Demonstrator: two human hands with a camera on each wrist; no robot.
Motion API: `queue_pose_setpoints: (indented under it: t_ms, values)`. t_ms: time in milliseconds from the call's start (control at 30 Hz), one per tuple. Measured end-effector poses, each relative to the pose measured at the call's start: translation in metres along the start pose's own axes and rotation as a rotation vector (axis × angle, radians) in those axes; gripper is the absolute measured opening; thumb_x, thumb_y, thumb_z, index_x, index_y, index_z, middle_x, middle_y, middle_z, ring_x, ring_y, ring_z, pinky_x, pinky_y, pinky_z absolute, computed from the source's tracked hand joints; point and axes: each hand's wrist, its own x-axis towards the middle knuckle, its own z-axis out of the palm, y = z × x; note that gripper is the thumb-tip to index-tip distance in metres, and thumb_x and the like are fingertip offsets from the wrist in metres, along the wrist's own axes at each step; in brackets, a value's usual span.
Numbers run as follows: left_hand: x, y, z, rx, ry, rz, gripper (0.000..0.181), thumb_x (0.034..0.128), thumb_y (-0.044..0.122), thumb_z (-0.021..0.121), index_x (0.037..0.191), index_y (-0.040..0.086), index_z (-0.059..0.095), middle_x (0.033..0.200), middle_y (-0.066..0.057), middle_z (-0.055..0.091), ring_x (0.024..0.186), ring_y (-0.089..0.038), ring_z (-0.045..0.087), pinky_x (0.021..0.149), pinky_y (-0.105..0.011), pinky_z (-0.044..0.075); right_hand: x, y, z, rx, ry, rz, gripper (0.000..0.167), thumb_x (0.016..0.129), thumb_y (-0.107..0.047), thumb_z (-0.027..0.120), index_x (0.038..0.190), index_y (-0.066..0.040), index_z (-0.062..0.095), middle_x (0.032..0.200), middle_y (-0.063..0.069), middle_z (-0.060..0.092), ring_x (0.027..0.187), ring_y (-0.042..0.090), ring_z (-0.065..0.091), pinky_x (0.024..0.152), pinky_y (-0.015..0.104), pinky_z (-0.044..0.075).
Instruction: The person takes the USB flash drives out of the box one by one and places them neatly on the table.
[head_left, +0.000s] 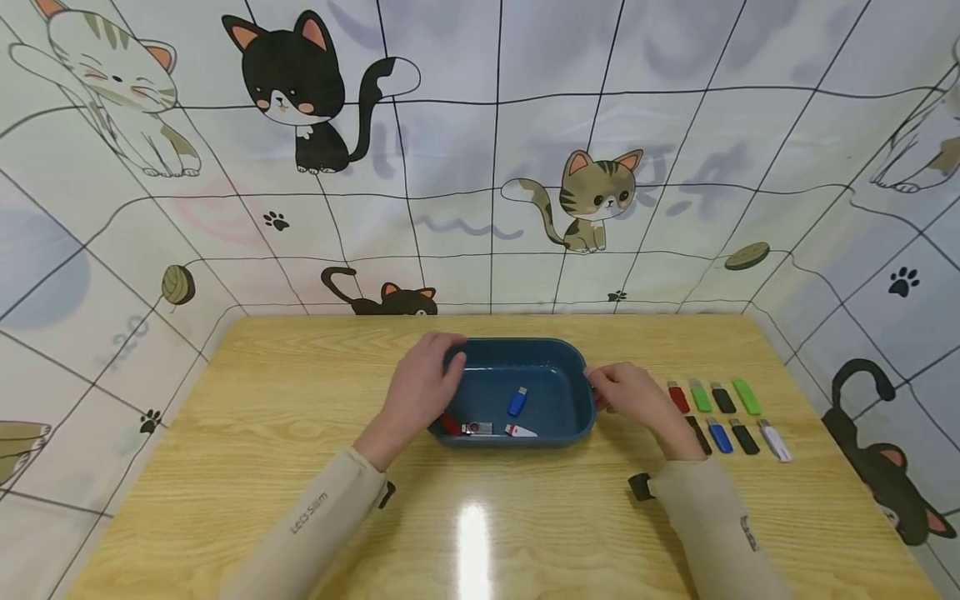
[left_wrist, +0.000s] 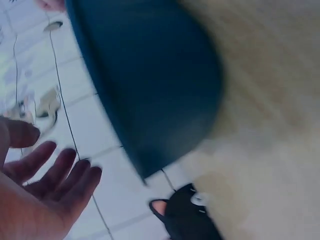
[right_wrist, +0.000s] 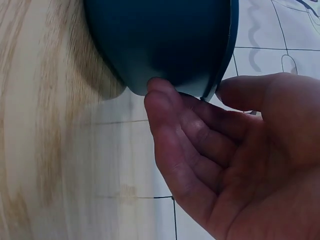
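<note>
A dark blue tray (head_left: 517,440) stands on the table, holding a blue USB stick (head_left: 517,402), a red one (head_left: 450,424), a silver swivel one (head_left: 478,428) and a white one (head_left: 521,431). My left hand (head_left: 422,385) is above its left end; in the left wrist view that hand (left_wrist: 47,187) has its fingers spread, apart from the tray's wall (left_wrist: 150,90). At the tray's right end, my right hand (head_left: 633,393) pinches the rim. Thumb and curled fingers of this hand (right_wrist: 225,145) meet the tray's edge (right_wrist: 165,45) in the right wrist view.
Right of the tray, several USB sticks lie in two rows, among them a red one (head_left: 678,397), a green one (head_left: 747,396) and a white one (head_left: 775,440). The right forearm passes beside them. Behind the wooden table (head_left: 300,367) hangs a cat-print cloth (head_left: 450,225).
</note>
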Motion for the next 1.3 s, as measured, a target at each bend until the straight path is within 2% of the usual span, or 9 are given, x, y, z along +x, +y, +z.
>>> queue_pose_setpoints:
  t_ms: [133,300,367,500,633,833,1000,1167,1300]
  values:
    - [0.018,0.023,0.008,0.132,-0.208,0.053,0.024,0.1058,0.020,0.060,0.122,0.007,0.072,0.115,-0.008,0.073,0.097,-0.021,0.069,0.083,-0.039,0.059,0.001,0.000,0.000,-0.014,0.017,0.009,0.043,0.111,-0.028,0.048,0.108,0.003,0.076,0.086,0.006,0.075,0.082,0.024,0.072,0.075,0.040,0.061]
    - [0.036,0.040,0.023,0.211,-0.462,0.068,0.025,0.1072,0.025,0.058,0.117,0.009,0.074,0.101,-0.003,0.074,0.074,-0.014,0.066,0.069,-0.033,0.058,0.001,0.001,0.001,-0.023,0.018,0.014,0.041,0.110,-0.029,0.049,0.106,0.001,0.077,0.086,0.004,0.075,0.081,0.022,0.071,0.074,0.037,0.060]
    - [0.041,0.042,0.031,0.229,-0.525,0.061,0.023,0.1070,0.025,0.059,0.112,0.008,0.074,0.094,-0.001,0.072,0.069,-0.012,0.063,0.065,-0.030,0.056,0.002,0.001,0.001,-0.021,0.017,0.010,0.041,0.110,-0.029,0.050,0.106,0.001,0.077,0.085,0.004,0.074,0.081,0.022,0.071,0.073,0.037,0.060]
    - [0.047,0.045,0.044,0.281,-0.608,0.040,0.022,0.1064,0.028,0.060,0.100,0.010,0.071,0.079,0.001,0.064,0.063,-0.014,0.058,0.059,-0.030,0.050,0.002,0.002,0.001,-0.023,0.017,-0.001,0.040,0.110,-0.028,0.050,0.102,-0.001,0.077,0.083,0.003,0.073,0.080,0.023,0.071,0.071,0.034,0.058]
    - [0.048,0.046,0.059,0.324,-0.659,0.016,0.023,0.1050,0.029,0.063,0.101,0.009,0.072,0.074,0.000,0.060,0.064,-0.017,0.058,0.059,-0.032,0.047,0.002,0.002,0.000,-0.035,0.017,-0.003,0.040,0.110,-0.028,0.049,0.099,-0.001,0.077,0.081,0.002,0.072,0.079,0.023,0.070,0.069,0.033,0.057]
    - [0.048,0.049,0.072,0.352,-0.671,-0.002,0.018,0.1001,0.026,0.070,0.103,0.008,0.075,0.078,-0.001,0.063,0.068,-0.016,0.058,0.062,-0.033,0.051,0.002,0.002,0.001,-0.035,0.013,0.013,0.040,0.110,-0.030,0.050,0.106,0.000,0.077,0.084,0.002,0.073,0.079,0.020,0.069,0.070,0.033,0.057]
    - [0.049,0.050,0.076,0.371,-0.663,0.016,0.018,0.0974,0.026,0.075,0.100,0.008,0.074,0.078,-0.001,0.064,0.066,-0.015,0.058,0.062,-0.032,0.053,0.002,0.002,0.000,-0.028,0.013,0.018,0.040,0.110,-0.030,0.050,0.107,0.000,0.077,0.083,0.003,0.073,0.080,0.021,0.069,0.071,0.034,0.058]
    - [0.048,0.050,0.077,0.365,-0.658,0.028,0.011,0.0972,0.019,0.074,0.095,0.008,0.075,0.074,0.000,0.063,0.064,-0.015,0.057,0.060,-0.029,0.051,0.001,0.002,0.001,-0.014,0.016,0.024,0.040,0.110,-0.030,0.050,0.105,-0.001,0.077,0.084,0.003,0.073,0.080,0.019,0.069,0.073,0.035,0.059]
    - [0.046,0.051,0.078,0.370,-0.656,0.019,0.010,0.0993,0.012,0.069,0.104,0.007,0.076,0.079,-0.001,0.066,0.067,-0.016,0.058,0.063,-0.029,0.052,0.000,0.002,0.002,-0.011,0.012,0.025,0.040,0.110,-0.031,0.050,0.106,0.000,0.076,0.085,0.004,0.073,0.081,0.020,0.070,0.073,0.036,0.060]
